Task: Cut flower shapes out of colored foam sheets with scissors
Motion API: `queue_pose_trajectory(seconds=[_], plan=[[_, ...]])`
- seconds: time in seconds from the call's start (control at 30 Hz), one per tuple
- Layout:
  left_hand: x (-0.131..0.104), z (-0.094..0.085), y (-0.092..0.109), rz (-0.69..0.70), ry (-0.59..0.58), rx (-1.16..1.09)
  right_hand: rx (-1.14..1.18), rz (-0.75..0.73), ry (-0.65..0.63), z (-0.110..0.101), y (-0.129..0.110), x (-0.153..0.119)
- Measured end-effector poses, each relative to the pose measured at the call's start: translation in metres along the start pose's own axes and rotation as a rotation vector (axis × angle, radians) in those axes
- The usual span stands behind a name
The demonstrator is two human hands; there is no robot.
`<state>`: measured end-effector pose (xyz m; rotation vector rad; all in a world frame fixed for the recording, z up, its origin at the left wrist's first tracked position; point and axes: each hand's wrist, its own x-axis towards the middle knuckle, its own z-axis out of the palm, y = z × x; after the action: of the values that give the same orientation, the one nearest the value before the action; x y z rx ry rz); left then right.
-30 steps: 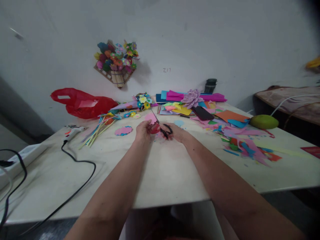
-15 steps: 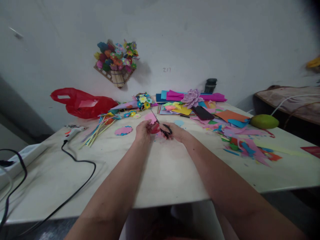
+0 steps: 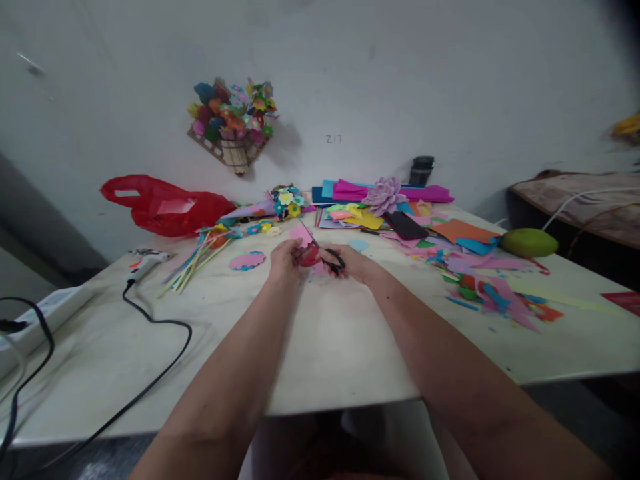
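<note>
From where I stand, both hands are busy above the middle of the table. The left hand has its fingers pinched on a pink craft sheet, with something red just below it. The right hand is closed around black-handled scissors, whose blades reach up beside the pink; at this distance I can't tell whether they are biting into it.

The cutting looks partway along to me. A scalloped pink-and-blue disc lies finished-looking to the left, small blue and yellow flowers rest behind it, and a litter of offcuts covers the right side. The pink piece, in hand and near the blades, seems not yet done.

As for writing, the wall carries a handwritten number, probably "217". No brand is readable on the dark phone or the glue gun.
</note>
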<state>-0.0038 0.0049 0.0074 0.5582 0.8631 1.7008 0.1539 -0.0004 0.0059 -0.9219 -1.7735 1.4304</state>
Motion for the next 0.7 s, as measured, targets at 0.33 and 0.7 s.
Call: queue_pose_trajectory(seconds=[0.33, 0.7], plan=[[0.0047, -0.0036, -0.0005, 0.001, 0.005, 0.010, -0.036, 0.006, 0.002, -0.0005, 0.0005, 0.0007], [0.0043, -0.0032, 0.0001, -0.005, 0.010, 0.009, -0.072, 0.018, 0.043, 0.0015, -0.0004, 0.0012]])
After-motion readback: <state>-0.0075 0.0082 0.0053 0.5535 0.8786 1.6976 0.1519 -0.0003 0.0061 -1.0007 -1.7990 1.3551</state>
